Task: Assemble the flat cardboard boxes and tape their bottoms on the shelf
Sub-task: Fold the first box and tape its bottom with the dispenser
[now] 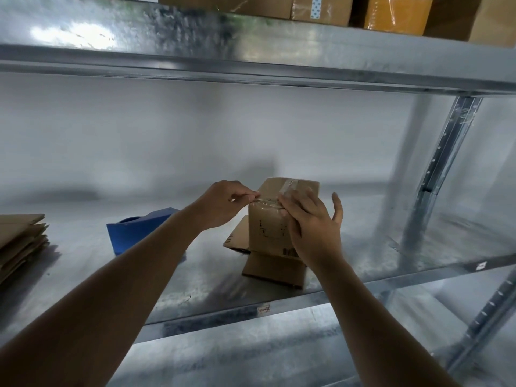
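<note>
A small cardboard box (268, 219) stands bottom-up on the metal shelf (195, 291), its loose flaps spread under it. Clear tape (290, 185) runs over its top seam and down the near face. My left hand (223, 203) pinches the free end of a clear tape strip (265, 201) at the box's upper left edge. My right hand (312, 219) lies against the box's front right side, fingers straight, pressing the tape down. A blue tape dispenser (139, 230) rests on the shelf to the left of the box.
A stack of flat cardboard boxes (19, 241) lies at the shelf's left edge. Closed boxes (321, 9) stand on the upper shelf overhead. A steel upright (441, 169) rises at the right. A label (264, 310) marks the shelf's front rail.
</note>
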